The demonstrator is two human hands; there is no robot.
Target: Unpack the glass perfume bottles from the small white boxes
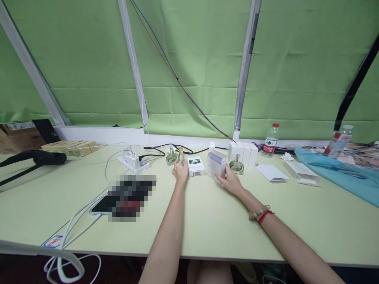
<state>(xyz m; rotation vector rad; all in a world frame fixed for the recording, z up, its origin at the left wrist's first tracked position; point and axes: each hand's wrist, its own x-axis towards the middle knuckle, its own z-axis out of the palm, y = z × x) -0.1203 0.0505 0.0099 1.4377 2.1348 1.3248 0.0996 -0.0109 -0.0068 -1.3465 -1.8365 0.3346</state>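
My left hand (180, 172) has its fingers closed round the lower part of a small perfume bottle with a gold cap (181, 151). Just left of it stands a round glass perfume bottle (171, 157). In my right hand (231, 181) is a white carton (215, 165), tilted, with its top flaps open. Between the hands lies a flat white box (196, 167) with a green picture and a barcode. Another round perfume bottle (236, 166) stands just beyond my right hand.
White boxes (243, 153) stand in a row at the back, near a red-capped water bottle (269, 142). A folded white card (271, 172) and an open white box (302, 173) lie right. Left are a power strip (134, 162), cables and a phone (102, 206).
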